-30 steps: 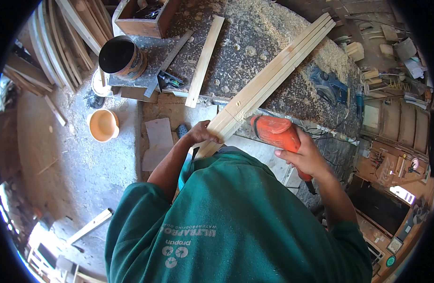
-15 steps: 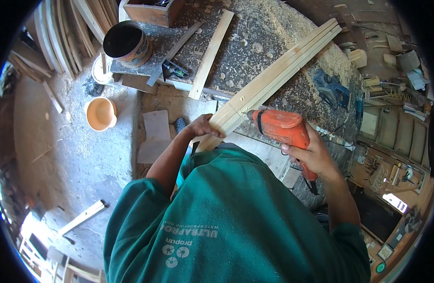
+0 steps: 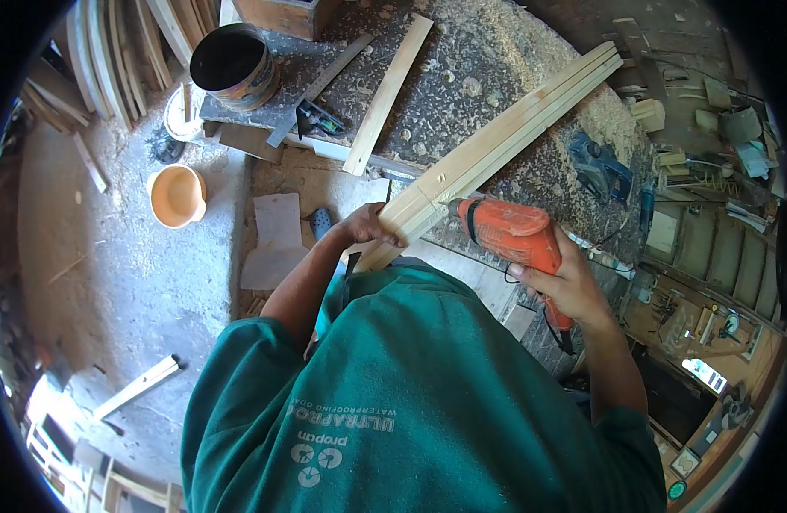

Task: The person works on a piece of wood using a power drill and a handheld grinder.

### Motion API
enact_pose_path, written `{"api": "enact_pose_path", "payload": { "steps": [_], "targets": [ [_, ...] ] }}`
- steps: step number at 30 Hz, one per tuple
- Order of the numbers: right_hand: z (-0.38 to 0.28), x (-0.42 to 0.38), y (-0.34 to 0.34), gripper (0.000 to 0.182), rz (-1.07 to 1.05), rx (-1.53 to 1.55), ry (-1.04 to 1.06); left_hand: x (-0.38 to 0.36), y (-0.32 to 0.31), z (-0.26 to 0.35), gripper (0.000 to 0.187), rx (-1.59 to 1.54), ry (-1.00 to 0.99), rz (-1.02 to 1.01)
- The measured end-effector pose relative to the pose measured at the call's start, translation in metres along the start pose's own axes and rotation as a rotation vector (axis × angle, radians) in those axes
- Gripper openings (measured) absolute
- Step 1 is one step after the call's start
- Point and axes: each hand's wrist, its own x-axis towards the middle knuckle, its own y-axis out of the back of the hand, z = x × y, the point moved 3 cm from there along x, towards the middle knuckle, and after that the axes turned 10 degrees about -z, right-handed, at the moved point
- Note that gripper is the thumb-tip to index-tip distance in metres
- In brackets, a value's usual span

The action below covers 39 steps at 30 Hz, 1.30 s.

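Note:
My left hand is closed round the near end of a bundle of pale wooden strips, which slants up and right across the workbench. Close to my body, the strips end against the green shirt. In my right hand is an orange power drill, gripped by its handle and pointing left. Its tip meets the side of the strips, just right of my left hand. Pale shavings show at that spot, and a hole or notch is visible in the upper face of the wood.
Sawdust covers the dark workbench, where a blue power tool lies to the right. A loose strip, a metal square and a large can are on its left side. An orange pot stands farther left.
The view has shifted slightly. Both hands, the drill and the wooden strips keep nearly the same positions relative to each other.

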Motion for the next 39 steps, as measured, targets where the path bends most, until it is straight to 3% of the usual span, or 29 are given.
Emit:
{"api": "enact_pose_path", "payload": {
  "steps": [26,38,39],
  "targets": [
    [-0.008,0.004,0.003,0.060,0.012,-0.001,-0.061,0.000,0.000,0.000,0.085,0.055,-0.021,0.011],
    [0.003,-0.005,-0.007,0.060,0.046,-0.011,-0.030,-0.004,0.001,0.009,0.088,0.046,0.021,-0.005],
    [0.008,-0.005,-0.009,0.061,0.075,-0.106,0.068,-0.002,0.001,0.005,0.088,0.038,0.017,-0.006]
  ]
}}
